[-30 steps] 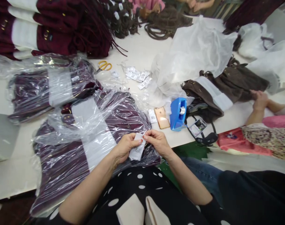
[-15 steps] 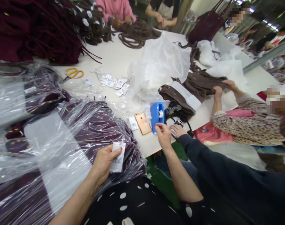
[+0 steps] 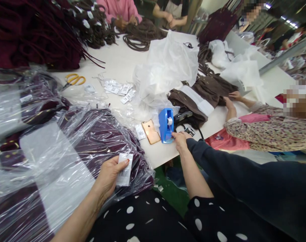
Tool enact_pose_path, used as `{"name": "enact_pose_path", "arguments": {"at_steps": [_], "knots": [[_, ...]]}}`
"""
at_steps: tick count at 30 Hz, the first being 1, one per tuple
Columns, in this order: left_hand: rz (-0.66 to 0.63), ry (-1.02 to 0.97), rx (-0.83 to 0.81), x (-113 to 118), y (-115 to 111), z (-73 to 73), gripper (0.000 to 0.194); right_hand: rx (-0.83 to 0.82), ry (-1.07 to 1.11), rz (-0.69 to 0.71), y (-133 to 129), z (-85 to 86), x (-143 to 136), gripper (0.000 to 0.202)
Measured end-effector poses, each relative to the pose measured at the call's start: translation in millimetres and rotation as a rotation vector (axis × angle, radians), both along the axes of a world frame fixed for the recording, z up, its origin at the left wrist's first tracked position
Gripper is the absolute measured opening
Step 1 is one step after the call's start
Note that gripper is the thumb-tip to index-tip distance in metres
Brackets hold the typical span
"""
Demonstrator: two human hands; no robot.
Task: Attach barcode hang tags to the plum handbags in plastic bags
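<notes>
Between the thumb and fingers of my left hand (image 3: 108, 174) is a white barcode tag (image 3: 125, 169), held over plastic-wrapped maroon bags (image 3: 97, 134). My right hand (image 3: 180, 139) is at the front end of a blue tape dispenser (image 3: 165, 126), thumb and forefinger pinched together. Whatever is in that pinch is too small to make out. A roll of tape (image 3: 169, 121) sits in the dispenser. Just left of it lie a gold phone (image 3: 150, 131) and a white tag (image 3: 140, 132). A co-worker's dark sleeve (image 3: 205, 154) reaches in beside my right hand.
Yellow-handled scissors (image 3: 75, 79) and a pile of barcode tags (image 3: 120, 88) lie on the white table (image 3: 120, 60). Crumpled white sheeting (image 3: 170, 64) and brown bags (image 3: 213, 89) stand beyond the dispenser. Another person's hands (image 3: 230, 102) touch the brown bags. Maroon bags (image 3: 34, 33) are heaped back left.
My right hand has shifted slightly right, to the dispenser's front corner. The co-worker's hand beside it is now mostly hidden behind mine. My left hand still holds the tag.
</notes>
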State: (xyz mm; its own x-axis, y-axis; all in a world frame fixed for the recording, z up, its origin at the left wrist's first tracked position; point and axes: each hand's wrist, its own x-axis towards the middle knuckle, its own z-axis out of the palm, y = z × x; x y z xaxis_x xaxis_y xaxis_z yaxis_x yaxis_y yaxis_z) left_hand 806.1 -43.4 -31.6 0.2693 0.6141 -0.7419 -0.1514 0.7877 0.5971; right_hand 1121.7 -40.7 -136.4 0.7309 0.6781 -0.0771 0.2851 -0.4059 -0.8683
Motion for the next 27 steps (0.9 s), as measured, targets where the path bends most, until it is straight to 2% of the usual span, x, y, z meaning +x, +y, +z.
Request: {"name": "enact_pose_path", "arguments": {"at_steps": [3, 9, 15, 18, 20, 22, 24, 27], "knots": [[-0.007, 0.003, 0.008, 1.4, -1.5, 2.3, 0.033, 0.063, 0.057, -0.027, -13.4, -1.2, -3.6, 0.017], [-0.032, -0.014, 0.010, 12.8, -1.4, 4.8, 0.033, 0.110, 0.212, -0.065, -64.0, -12.4, -27.7, 0.033], [-0.088, 0.001, 0.021, 28.3, -4.5, 4.6, 0.031, 0.081, 0.290, -0.059, -62.6, -43.6, -27.5, 0.039], [-0.082, -0.011, 0.031, 35.2, -6.3, 7.1, 0.030, 0.044, 0.254, -0.044, -72.5, -42.3, -30.3, 0.038], [-0.088, -0.024, 0.038, 39.0, -5.9, 7.8, 0.028, 0.014, 0.244, 0.011, -84.5, -24.3, -37.7, 0.036], [-0.096, -0.020, 0.047, 41.6, -4.4, 6.9, 0.027, -0.004, 0.251, 0.160, -91.7, 9.1, -47.6, 0.031], [-0.104, -0.006, 0.056, 42.5, -2.9, 5.5, 0.026, -0.013, 0.262, 0.447, -88.5, 52.9, -58.9, 0.024], [-0.145, -0.012, 0.069, 41.0, -2.2, 6.0, 0.024, -0.032, 0.228, 0.896, -66.9, 114.9, -76.9, 0.017]]}}
